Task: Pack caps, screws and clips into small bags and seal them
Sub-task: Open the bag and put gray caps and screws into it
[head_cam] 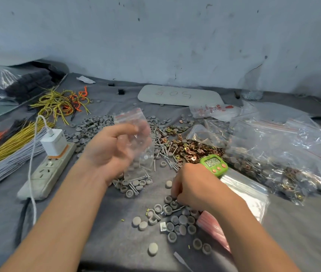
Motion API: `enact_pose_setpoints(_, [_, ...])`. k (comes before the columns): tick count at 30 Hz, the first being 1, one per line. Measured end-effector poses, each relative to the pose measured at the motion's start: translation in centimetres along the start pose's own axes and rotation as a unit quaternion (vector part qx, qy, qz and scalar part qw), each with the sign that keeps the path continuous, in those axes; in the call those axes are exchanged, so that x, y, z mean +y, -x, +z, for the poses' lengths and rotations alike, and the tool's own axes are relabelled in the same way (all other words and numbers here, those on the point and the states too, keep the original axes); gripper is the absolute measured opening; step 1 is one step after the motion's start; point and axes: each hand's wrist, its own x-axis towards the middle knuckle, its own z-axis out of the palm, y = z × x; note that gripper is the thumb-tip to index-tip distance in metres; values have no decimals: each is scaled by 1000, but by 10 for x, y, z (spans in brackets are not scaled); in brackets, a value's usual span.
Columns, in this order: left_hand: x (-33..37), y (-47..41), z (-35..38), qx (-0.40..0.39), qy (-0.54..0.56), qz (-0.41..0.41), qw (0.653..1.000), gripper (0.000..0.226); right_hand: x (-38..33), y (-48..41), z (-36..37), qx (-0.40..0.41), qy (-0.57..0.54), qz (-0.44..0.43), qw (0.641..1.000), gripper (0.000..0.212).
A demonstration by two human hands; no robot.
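My left hand [112, 148] holds a small clear zip bag [136, 138] upright above the table, its red-striped top open; a few caps and screws lie in its bottom. My right hand [193, 187] is curled down on a scatter of grey round caps [175, 222] near the front, fingers pinching among caps and a screw. More grey caps [91, 128] lie piled at centre left. Silver screws [165, 148] and copper-coloured clips [193, 148] are heaped behind my hands.
A white power strip [46, 173] with a charger stands at left, beside bundles of yellow, grey and orange ties [12, 146]. A green timer [214, 163] sits by my right wrist. Filled clear bags [273, 152] crowd the right; empty bags [247, 191] lie under my right forearm.
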Motion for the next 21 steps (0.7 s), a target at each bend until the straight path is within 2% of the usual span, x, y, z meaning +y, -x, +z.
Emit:
enact_pose_setpoints(3, [4, 3, -2, -5, 46, -7, 999, 46, -3, -4, 2, -2, 25, 7, 1000, 14])
enact_pose_setpoints(5, [5, 3, -3, -17, 65, -20, 998, 42, -4, -4, 1, 0, 48, -2, 999, 13])
enact_pose_setpoints(8, [6, 2, -7, -22, 85, -34, 996, 37, -2, -2, 1, 7, 3, 8, 1000, 20])
enact_pose_setpoints(11, [7, 0, -6, -19, 61, -7, 998, 42, 3, -3, -3, 96, -95, 27, 991, 31])
enact_pose_setpoints(13, [4, -1, -3, 0, -61, 53, 997, 46, 4, -4, -5, 190, -188, 15, 963, 31])
enact_pose_setpoints(14, [0, -1, -2, 11, -167, 88, 982, 47, 3, -5, -5, 230, -247, 5, 942, 30])
enact_pose_setpoints(15, [-4, 0, 0, 22, -281, 121, 952, 50, 2, -4, -5, 261, -303, -8, 916, 27])
enact_pose_setpoints(17, [-16, -1, 2, 42, -465, 170, 868, 63, -2, -4, -6, 305, -398, -35, 865, 20])
enact_pose_setpoints(19, [-29, -2, 4, 42, -581, 207, 786, 68, -4, -4, -9, 324, -455, -52, 828, 21])
enact_pose_setpoints(21, [-39, -3, 7, 29, -628, 224, 745, 62, -4, -3, -10, 318, -475, -68, 817, 25])
